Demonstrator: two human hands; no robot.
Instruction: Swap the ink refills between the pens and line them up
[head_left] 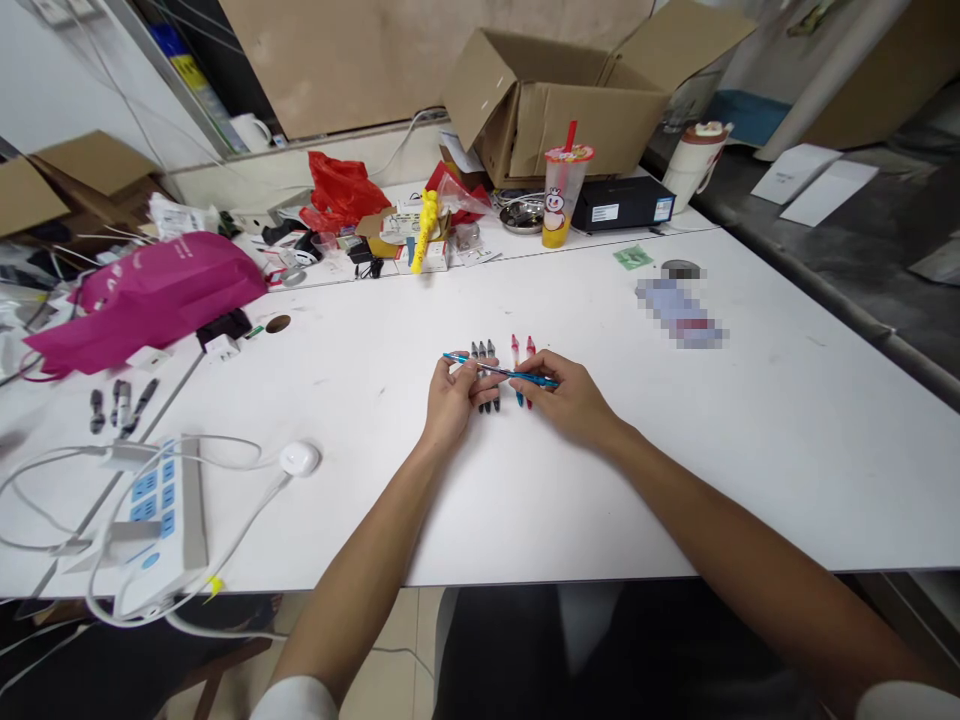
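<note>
A slim blue pen (pixel 534 379) is held level between my two hands, with a darker, thinner stretch in its middle. My left hand (pixel 450 400) pinches its left end between thumb and fingers. On the right end, the fingers of my right hand (pixel 566 395) are closed. Beneath them on the table, several pens lie side by side: black ones (pixel 483 349) partly covered by my left fingers, a pen with a red top and blue bottom (pixel 515 345), and a red pen (pixel 531 345) partly behind my right hand.
A white power strip (pixel 191 510) with cables lies at left, near more dark pens (pixel 120 400) and a magenta bag (pixel 165 290). Along the back stand a drink cup (pixel 559 200), a cardboard box (pixel 577 125) and a black box (pixel 626 205). A green packet (pixel 634 258) lies at right.
</note>
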